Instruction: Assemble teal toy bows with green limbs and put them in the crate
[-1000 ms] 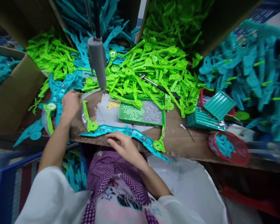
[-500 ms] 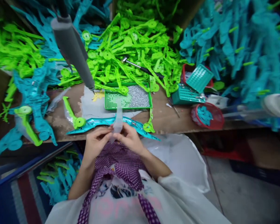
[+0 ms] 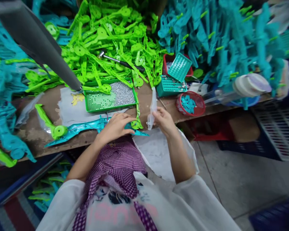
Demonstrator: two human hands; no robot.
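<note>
Item: clear plastic sleeve (image 3: 152, 109), pinched upright in the right hand (image 3: 164, 121) just past the surface (image 3: 50, 102) edge. Left hand (image 3: 115, 126) lies flat, fingers spread, pinning the teal toy blade (image 3: 84, 129) near its green hub (image 3: 60, 131). Behind: green screw tray (image 3: 110, 96), hanging grey screwdriver (image 3: 38, 45), hammer (image 3: 118, 61), red basket (image 3: 190, 104). Handling note: likely best to keep the blade pinned and the sleeve's mouth open.

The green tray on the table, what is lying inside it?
The green tray holds a heap of small silvery parts, too small to tell, on its right side. A green plastic piece lies across its far edge and hides a part.
</note>
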